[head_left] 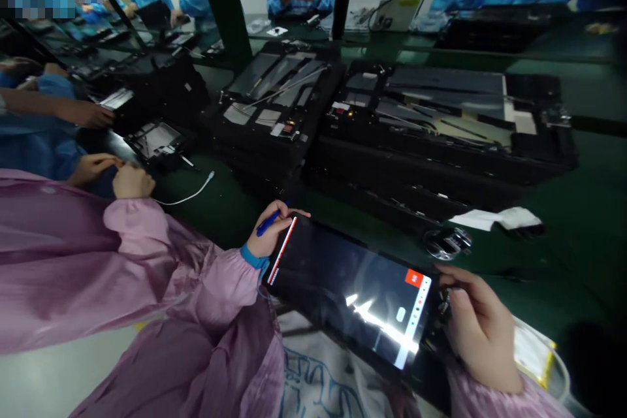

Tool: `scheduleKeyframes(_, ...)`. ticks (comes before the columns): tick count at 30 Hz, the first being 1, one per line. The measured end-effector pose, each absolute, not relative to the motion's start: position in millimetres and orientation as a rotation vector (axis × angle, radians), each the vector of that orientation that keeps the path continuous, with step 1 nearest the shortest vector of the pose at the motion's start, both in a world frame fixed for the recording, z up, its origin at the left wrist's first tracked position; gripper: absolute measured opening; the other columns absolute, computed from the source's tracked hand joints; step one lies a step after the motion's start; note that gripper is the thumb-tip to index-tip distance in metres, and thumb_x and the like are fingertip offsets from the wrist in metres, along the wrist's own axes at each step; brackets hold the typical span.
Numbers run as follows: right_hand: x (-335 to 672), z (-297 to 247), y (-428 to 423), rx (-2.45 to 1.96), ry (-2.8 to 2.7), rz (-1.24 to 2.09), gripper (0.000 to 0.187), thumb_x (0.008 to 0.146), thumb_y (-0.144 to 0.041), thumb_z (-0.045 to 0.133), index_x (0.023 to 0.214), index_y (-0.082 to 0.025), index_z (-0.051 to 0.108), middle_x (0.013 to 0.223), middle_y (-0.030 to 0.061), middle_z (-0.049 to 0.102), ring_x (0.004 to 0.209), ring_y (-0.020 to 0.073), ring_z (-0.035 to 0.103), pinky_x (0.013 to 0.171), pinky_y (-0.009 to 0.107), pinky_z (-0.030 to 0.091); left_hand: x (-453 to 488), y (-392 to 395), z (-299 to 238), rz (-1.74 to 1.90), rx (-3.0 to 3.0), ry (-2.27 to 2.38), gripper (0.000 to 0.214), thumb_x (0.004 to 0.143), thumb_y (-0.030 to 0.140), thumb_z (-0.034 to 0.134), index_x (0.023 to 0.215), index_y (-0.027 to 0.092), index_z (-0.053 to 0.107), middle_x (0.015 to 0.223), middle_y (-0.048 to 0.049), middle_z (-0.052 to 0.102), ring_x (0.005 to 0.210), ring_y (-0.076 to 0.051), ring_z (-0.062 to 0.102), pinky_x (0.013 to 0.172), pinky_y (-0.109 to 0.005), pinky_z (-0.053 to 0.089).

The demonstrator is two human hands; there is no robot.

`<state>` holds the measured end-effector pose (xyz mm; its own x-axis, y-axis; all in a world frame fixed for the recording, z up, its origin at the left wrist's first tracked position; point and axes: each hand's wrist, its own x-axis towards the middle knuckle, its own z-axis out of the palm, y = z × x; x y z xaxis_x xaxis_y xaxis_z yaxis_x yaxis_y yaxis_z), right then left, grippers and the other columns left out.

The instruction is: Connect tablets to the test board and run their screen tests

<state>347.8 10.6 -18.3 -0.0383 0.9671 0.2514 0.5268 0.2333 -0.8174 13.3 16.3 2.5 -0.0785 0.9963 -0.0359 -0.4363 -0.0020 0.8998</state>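
In both hands I hold a tablet, tilted, its screen lit, with a red block and a white icon strip near its right end. My left hand is closed around the tablet's left edge, and a blue pen is tucked in the same hand. A blue band circles that wrist. My right hand grips the tablet's right end, thumb on top beside small parts that look exposed. Light glares across the lower screen. Past the right hand lie a round shiny metal item and a crumpled white strip.
Stacks of opened tablet bodies in black foam stand behind the tablet. At left are a co-worker's hand in a pink sleeve, a white cable and a small device. Blue-clothed people work beyond. A yellow-edged white item lies right.
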Motion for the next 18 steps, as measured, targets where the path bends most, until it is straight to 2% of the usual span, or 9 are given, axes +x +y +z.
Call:
scheduleKeyframes(6, 352.7, -24.8, 8.5, -1.434, -1.682, 0.761, 0.041, 0.085, -0.059, 0.047, 0.102, -0.024, 0.062, 0.082, 0.0067, 0.065, 0.069, 0.0256, 0.059, 0.058, 0.036, 0.042, 13.6, 12.3, 2.8, 1.446, 0.793, 0.948, 0.032, 0.073, 0.021, 0.072, 0.076, 0.019, 0.041, 0.093, -0.0113, 0.075, 0.082, -0.021, 0.068, 0.077, -0.032, 0.046)
scheduleKeyframes(11, 352.2, -25.5, 6.6, -1.484, -1.652, 0.766, 0.038, 0.084, -0.059, 0.048, 0.097, -0.026, 0.063, 0.082, 0.008, 0.067, 0.072, 0.0302, 0.062, 0.059, 0.04, 0.043, 15.2, 10.4, 5.2, 1.462, 0.771, 0.956, 0.035, 0.071, 0.023, 0.075, 0.074, 0.019, 0.041, 0.091, -0.0112, 0.075, 0.082, -0.021, 0.068, 0.077, -0.032, 0.046)
scheduleKeyframes(18, 350.1, -28.8, 8.5, -1.475, -1.675, 0.724, 0.04, 0.084, -0.058, 0.047, 0.097, -0.024, 0.063, 0.082, 0.0076, 0.066, 0.072, 0.0283, 0.061, 0.06, 0.039, 0.044, 13.5, 10.0, 4.8, 1.472, 0.781, 0.943, 0.034, 0.071, 0.023, 0.075, 0.075, 0.019, 0.042, 0.09, -0.0108, 0.075, 0.083, -0.021, 0.068, 0.078, -0.032, 0.046)
